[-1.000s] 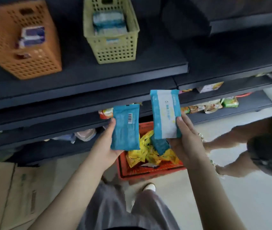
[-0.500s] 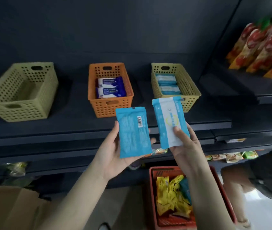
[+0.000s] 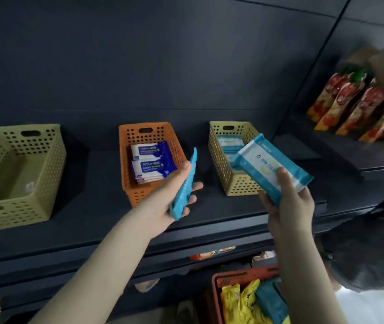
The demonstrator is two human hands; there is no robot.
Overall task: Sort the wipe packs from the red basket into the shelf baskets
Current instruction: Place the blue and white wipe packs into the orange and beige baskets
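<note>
By the orange basket (image 3: 123, 164), the left hand (image 3: 165, 197) holds a pack (image 3: 187, 181) edge-on, upright.

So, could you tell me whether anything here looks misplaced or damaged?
Nothing stands out. The orange basket and right yellow basket stand upright with packs flat inside, and the left hand and right hand each hold a pack that looks intact.

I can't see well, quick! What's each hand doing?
Left hand: holding a teal pack.
Right hand: holding a white pack.
</note>
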